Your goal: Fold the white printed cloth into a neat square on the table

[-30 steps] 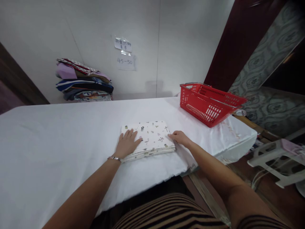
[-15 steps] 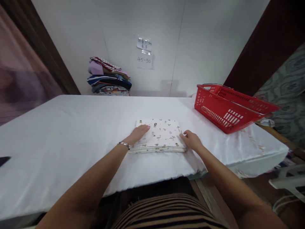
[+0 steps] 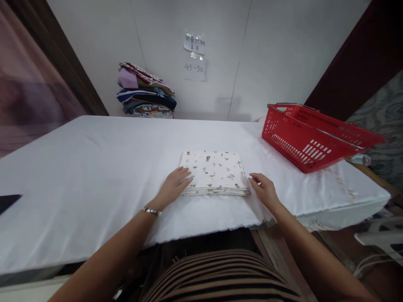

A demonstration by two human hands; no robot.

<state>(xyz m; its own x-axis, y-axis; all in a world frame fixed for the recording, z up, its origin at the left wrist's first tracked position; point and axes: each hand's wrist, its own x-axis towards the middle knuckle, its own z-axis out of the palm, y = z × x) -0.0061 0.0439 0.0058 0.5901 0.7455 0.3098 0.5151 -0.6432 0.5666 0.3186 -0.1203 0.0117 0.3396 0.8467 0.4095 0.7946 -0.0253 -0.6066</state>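
A folded white cloth [image 3: 215, 170] with small printed figures lies flat near the table's front edge, its layers showing along the near side. At its left edge is my left hand [image 3: 174, 183], open, with the fingertips over the cloth's border and a bracelet on the wrist. My right hand [image 3: 263, 188] is just off the right edge of the cloth, its fingers loosely curved and apart, holding nothing.
A red plastic basket [image 3: 310, 140] with metal handles stands tilted at the table's right. Against the wall at back left rises a stack of folded fabrics [image 3: 146, 92]. A dark flat object [image 3: 9, 202] lies at the far left of the white-covered table [image 3: 94, 167].
My left hand has slid left from the cloth's top to its edge. My right hand has let go of the right edge and moved slightly away. The view has shifted a little.
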